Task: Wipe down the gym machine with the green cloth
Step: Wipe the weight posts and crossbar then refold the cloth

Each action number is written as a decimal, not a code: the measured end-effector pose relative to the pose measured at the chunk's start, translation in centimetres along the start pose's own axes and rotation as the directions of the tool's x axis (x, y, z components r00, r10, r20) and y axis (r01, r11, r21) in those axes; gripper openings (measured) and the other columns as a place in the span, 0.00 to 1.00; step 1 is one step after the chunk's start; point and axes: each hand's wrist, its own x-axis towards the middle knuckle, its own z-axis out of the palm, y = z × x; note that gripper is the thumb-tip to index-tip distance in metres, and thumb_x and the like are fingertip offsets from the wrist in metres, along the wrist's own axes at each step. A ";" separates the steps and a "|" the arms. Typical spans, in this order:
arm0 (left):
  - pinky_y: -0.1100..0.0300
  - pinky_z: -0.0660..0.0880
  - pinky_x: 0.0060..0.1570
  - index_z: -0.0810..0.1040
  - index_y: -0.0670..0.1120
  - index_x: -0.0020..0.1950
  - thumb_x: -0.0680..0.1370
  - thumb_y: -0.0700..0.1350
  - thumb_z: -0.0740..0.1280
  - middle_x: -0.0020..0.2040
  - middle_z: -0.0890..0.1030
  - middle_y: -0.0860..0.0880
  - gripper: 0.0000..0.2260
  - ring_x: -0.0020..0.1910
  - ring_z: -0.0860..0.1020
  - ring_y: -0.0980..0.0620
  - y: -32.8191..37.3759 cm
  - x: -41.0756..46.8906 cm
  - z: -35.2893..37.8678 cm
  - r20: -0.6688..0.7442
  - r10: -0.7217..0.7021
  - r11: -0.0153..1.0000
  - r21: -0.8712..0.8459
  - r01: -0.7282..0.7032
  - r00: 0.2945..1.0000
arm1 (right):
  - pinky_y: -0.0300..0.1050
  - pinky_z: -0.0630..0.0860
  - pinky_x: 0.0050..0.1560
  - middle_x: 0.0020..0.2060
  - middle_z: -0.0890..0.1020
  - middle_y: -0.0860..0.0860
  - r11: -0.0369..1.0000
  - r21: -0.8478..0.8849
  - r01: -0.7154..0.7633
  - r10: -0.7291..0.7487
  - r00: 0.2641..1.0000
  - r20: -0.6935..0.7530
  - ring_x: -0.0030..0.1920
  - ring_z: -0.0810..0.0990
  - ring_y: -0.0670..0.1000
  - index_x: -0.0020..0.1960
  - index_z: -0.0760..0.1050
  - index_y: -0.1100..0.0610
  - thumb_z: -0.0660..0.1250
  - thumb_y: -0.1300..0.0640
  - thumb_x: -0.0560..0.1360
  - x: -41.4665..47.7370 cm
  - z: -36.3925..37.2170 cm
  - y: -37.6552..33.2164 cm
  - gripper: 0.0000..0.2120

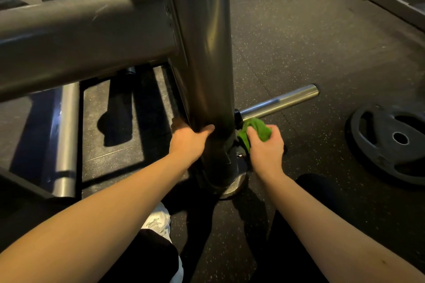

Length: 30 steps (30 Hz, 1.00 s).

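Head view.
Item 1: gym machine (207, 53), dark upright post.
Item 2: left hand (187, 142), whose fingers curled round the post low down.
Item 3: right hand (266, 149), whose curled fingers gripped the bunched green cloth (255, 130) beside the post base, just beneath the chrome peg (280, 101).
Item 4: weight plate (391, 142), which lay flat on the floor.

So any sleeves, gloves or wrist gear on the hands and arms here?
None visible. The left hand and right hand are bare: no gloves, and no rings or watch that I can make out. The left forearm and right forearm are uncovered down to the frame edge; no sleeve shows.
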 end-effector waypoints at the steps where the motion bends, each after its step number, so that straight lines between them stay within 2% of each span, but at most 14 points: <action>1: 0.47 0.77 0.61 0.64 0.46 0.75 0.75 0.59 0.75 0.66 0.76 0.43 0.36 0.62 0.77 0.40 0.0 0.1 0.1 -0.039 0.015 0.998 -0.061 -0.017 0.999 | 0.41 0.79 0.46 0.49 0.80 0.52 0.998 0.035 0.057 -0.058 0.998 0.007 0.46 0.81 0.43 0.56 0.75 0.55 0.70 0.56 0.79 0.3 0.7 -0.9 0.07; 2: 0.47 0.75 0.65 0.61 0.48 0.77 0.74 0.57 0.76 0.69 0.75 0.45 0.38 0.66 0.76 0.41 -0.1 0.3 0.1 -0.076 0.061 0.989 -0.127 -0.070 0.995 | 0.40 0.79 0.49 0.52 0.80 0.52 0.993 0.068 0.101 -0.105 0.993 0.057 0.48 0.80 0.41 0.58 0.74 0.56 0.69 0.56 0.80 0.5 1.5 -1.5 0.08; 4: 0.46 0.74 0.68 0.62 0.54 0.78 0.72 0.53 0.78 0.71 0.75 0.50 0.39 0.68 0.76 0.47 -0.3 0.7 0.3 -0.125 0.170 0.957 -0.216 -0.194 0.977 | 0.43 0.76 0.64 0.66 0.77 0.51 0.987 0.042 0.158 -0.163 0.960 0.228 0.62 0.77 0.42 0.61 0.74 0.53 0.66 0.53 0.82 1.0 3.2 -1.6 0.09; 5: 0.45 0.75 0.68 0.64 0.56 0.76 0.71 0.54 0.79 0.70 0.77 0.52 0.37 0.67 0.77 0.50 -0.3 0.8 0.4 -0.133 0.207 0.945 -0.231 -0.233 0.969 | 0.44 0.71 0.70 0.73 0.72 0.50 0.982 0.004 0.186 -0.179 0.940 0.290 0.70 0.72 0.44 0.62 0.75 0.52 0.65 0.52 0.83 1.3 3.9 -1.2 0.09; 7: 0.46 0.77 0.65 0.68 0.61 0.69 0.68 0.58 0.78 0.63 0.79 0.58 0.33 0.63 0.79 0.54 -0.6 1.3 0.4 -0.135 0.246 0.926 -0.261 -0.274 0.960 | 0.46 0.65 0.75 0.78 0.66 0.48 0.968 -0.023 0.248 -0.231 0.930 0.287 0.76 0.65 0.45 0.62 0.75 0.51 0.66 0.53 0.82 1.8 4.9 -0.3 0.10; 9: 0.47 0.77 0.65 0.68 0.63 0.68 0.67 0.58 0.77 0.59 0.78 0.63 0.33 0.61 0.80 0.56 -0.5 1.4 0.3 -0.133 0.280 0.912 -0.271 -0.306 0.951 | 0.50 0.66 0.76 0.73 0.71 0.48 0.947 -0.015 0.322 -0.313 0.930 0.193 0.75 0.68 0.46 0.65 0.73 0.51 0.68 0.58 0.80 2.3 5.2 0.4 0.14; 11: 0.49 0.77 0.66 0.66 0.58 0.73 0.71 0.51 0.79 0.58 0.76 0.65 0.34 0.60 0.79 0.59 -0.7 1.6 0.5 -0.127 0.300 0.901 -0.288 -0.325 0.945 | 0.50 0.70 0.72 0.66 0.75 0.48 0.914 -0.027 0.405 -0.399 0.909 0.120 0.69 0.72 0.46 0.67 0.72 0.52 0.69 0.61 0.78 2.7 5.5 0.9 0.19; 13: 0.51 0.76 0.66 0.65 0.55 0.75 0.73 0.48 0.79 0.58 0.77 0.65 0.35 0.58 0.79 0.64 -1.0 1.8 0.8 -0.136 0.305 0.902 -0.275 -0.332 0.942 | 0.46 0.73 0.68 0.63 0.75 0.49 0.894 -0.044 0.446 -0.443 0.895 0.060 0.67 0.73 0.47 0.64 0.75 0.55 0.70 0.65 0.76 2.8 6.1 1.8 0.17; 15: 0.49 0.76 0.66 0.64 0.57 0.74 0.72 0.52 0.79 0.61 0.79 0.61 0.36 0.60 0.79 0.60 -1.2 2.2 0.9 -0.154 0.308 0.911 -0.236 -0.338 0.939 | 0.41 0.74 0.63 0.60 0.74 0.49 0.899 -0.062 0.434 -0.433 0.901 0.037 0.63 0.74 0.47 0.57 0.77 0.57 0.69 0.68 0.75 2.6 6.3 3.6 0.13; 19: 0.46 0.76 0.66 0.63 0.63 0.71 0.70 0.57 0.78 0.67 0.78 0.57 0.35 0.64 0.79 0.53 -1.4 2.3 1.0 -0.150 0.272 0.932 -0.205 -0.299 0.951 | 0.28 0.71 0.52 0.51 0.73 0.47 0.940 -0.199 0.275 -0.265 0.961 0.077 0.52 0.75 0.39 0.47 0.76 0.58 0.69 0.73 0.72 1.5 5.3 9.6 0.12; 23: 0.45 0.76 0.66 0.62 0.63 0.70 0.70 0.57 0.79 0.67 0.78 0.57 0.35 0.64 0.79 0.51 -1.4 2.4 1.1 -0.145 0.268 0.939 -0.184 -0.292 0.952 | 0.40 0.74 0.48 0.45 0.75 0.47 0.969 -0.235 0.071 -0.058 0.996 0.061 0.44 0.76 0.46 0.42 0.73 0.52 0.71 0.71 0.72 1.3 5.1 11.1 0.15; 25: 0.46 0.76 0.66 0.62 0.60 0.72 0.71 0.56 0.79 0.67 0.78 0.56 0.36 0.64 0.79 0.52 -1.4 2.6 1.1 -0.149 0.278 0.937 -0.175 -0.302 0.949 | 0.41 0.75 0.49 0.45 0.77 0.52 0.970 -0.184 0.160 -0.155 0.987 0.042 0.44 0.78 0.49 0.41 0.72 0.49 0.71 0.69 0.72 1.8 5.4 8.9 0.17; 28: 0.47 0.76 0.66 0.62 0.59 0.73 0.71 0.54 0.79 0.67 0.78 0.55 0.36 0.64 0.79 0.52 -1.6 2.8 1.2 -0.160 0.283 0.936 -0.169 -0.309 0.946 | 0.31 0.72 0.48 0.47 0.76 0.53 0.921 -0.143 0.362 -0.360 0.932 0.044 0.46 0.77 0.47 0.43 0.75 0.56 0.70 0.71 0.72 2.3 5.8 5.3 0.11; 30: 0.46 0.76 0.66 0.62 0.61 0.71 0.70 0.56 0.79 0.67 0.78 0.56 0.36 0.64 0.79 0.52 -1.8 2.9 1.3 -0.159 0.280 0.938 -0.167 -0.305 0.947 | 0.29 0.71 0.50 0.48 0.75 0.52 0.895 -0.170 0.412 -0.405 0.911 0.073 0.48 0.76 0.43 0.43 0.75 0.59 0.68 0.72 0.72 2.4 5.7 5.4 0.09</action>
